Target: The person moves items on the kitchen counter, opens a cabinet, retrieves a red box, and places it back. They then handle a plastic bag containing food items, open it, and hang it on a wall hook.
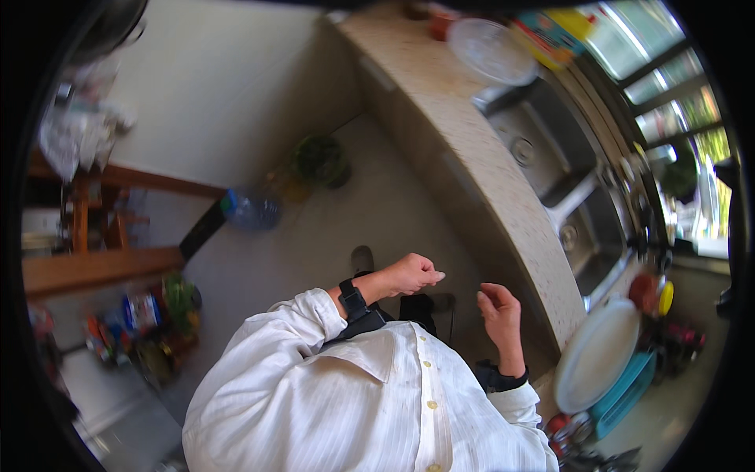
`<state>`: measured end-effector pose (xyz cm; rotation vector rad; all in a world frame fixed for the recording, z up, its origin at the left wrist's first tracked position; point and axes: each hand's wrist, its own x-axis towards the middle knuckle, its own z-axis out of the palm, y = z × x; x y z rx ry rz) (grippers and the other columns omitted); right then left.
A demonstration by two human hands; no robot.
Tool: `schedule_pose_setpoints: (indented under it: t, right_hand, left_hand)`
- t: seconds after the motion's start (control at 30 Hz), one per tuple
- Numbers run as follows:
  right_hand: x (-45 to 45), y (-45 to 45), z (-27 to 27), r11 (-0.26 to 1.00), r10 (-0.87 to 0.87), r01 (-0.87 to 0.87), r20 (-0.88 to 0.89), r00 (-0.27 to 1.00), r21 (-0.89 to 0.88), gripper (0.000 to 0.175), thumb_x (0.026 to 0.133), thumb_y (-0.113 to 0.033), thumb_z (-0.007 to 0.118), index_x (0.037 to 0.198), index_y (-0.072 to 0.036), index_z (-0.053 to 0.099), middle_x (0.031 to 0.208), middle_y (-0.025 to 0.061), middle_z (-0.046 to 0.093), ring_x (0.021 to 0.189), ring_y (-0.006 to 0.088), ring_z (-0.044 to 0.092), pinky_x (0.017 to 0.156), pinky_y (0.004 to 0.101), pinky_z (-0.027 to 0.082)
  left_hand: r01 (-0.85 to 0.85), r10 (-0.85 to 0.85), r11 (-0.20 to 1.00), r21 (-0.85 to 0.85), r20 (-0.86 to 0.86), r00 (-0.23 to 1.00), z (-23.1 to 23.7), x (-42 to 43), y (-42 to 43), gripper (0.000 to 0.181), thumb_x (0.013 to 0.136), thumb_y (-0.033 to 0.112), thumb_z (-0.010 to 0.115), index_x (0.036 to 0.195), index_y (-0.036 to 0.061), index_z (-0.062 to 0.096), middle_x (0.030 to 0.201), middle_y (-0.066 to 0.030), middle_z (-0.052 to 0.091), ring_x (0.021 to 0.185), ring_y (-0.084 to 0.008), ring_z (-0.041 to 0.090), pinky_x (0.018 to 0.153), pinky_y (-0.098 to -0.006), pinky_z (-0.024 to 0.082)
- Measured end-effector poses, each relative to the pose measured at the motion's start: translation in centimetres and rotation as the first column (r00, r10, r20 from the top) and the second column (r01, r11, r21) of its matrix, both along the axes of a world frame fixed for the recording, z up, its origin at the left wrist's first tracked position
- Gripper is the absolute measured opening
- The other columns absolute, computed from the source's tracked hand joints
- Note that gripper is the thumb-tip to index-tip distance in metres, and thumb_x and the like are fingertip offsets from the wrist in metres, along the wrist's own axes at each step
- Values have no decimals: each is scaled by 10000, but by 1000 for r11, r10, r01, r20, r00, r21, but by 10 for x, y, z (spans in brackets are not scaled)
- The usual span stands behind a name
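My left hand is held out in front of my waist with its fingers curled in. I see nothing in it. My right hand is raised near the front edge of the stone counter, apart from it. Its thumb and fingers are loosely bent, with a gap between them and nothing held. Black bands circle both wrists. Beyond the counter edge lies a steel double-bowl sink, its visible basin floors bare. An oval whitish platter or lid leans beside a turquoise plastic rack to my right.
A clear plastic container stands past the sink, near a yellow package. On the floor are a large water bottle and a green plant or vegetable bundle. A wooden beam and blurred groceries lie leftward.
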<state>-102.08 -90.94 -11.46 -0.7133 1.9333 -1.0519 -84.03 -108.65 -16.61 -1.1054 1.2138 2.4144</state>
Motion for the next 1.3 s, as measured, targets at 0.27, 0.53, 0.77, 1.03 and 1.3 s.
schedule_pose_setpoints:
  t: [0.27, 0.53, 0.77, 1.03, 1.3]
  right_hand:
    - [97, -156, -17, 868, 493, -482, -97, 864, 120, 204, 871, -99, 686, 1032, 25, 674, 835, 73, 696, 742, 120, 633, 676, 263, 511]
    - [175, -305, -35, 566, 822, -810, -28, 569, 151, 219, 838, -145, 693, 982, 19, 690, 827, 151, 710, 743, 209, 687, 688, 320, 536]
    - [356, -437, 55, 312, 924, -910, -137, 358, -271, 213, 882, -169, 654, 939, 35, 683, 710, 83, 657, 605, 127, 599, 563, 289, 487]
    - [557, -582, 169, 369, 491, -718, -532, 689, -590, 508, 808, -264, 761, 1168, 57, 601, 899, 179, 655, 764, 253, 632, 695, 352, 528]
    - [615, -633, 177, 435, 184, -719, -728, 661, -543, 556, 790, -198, 731, 1280, -19, 538, 989, 203, 634, 845, 361, 632, 772, 436, 519]
  left_hand:
    - [-532, 529, 847, -9, 122, 840, -28, 202, -74, 33, 878, 70, 616, 876, 62, 583, 675, -3, 494, 466, -54, 383, 385, -209, 263]
    - [-951, 954, 294, 99, 21, 298, 12, 295, -37, 99, 921, 78, 641, 911, 37, 551, 650, 19, 444, 465, -56, 352, 384, -218, 244]
    - [-998, 985, -6, 62, -174, -17, 49, 384, -2, 100, 931, 92, 621, 996, 27, 582, 821, -60, 601, 584, -127, 547, 476, -264, 429]
    - [-999, 975, 18, 40, -222, 8, 57, 525, -34, 141, 963, 157, 587, 1018, 28, 600, 890, -86, 654, 651, -149, 611, 580, -287, 507]
    - [-974, 922, 178, -138, -324, 214, 124, 620, -116, 158, 963, 185, 598, 975, 28, 609, 828, -59, 647, 635, -127, 589, 583, -259, 488]
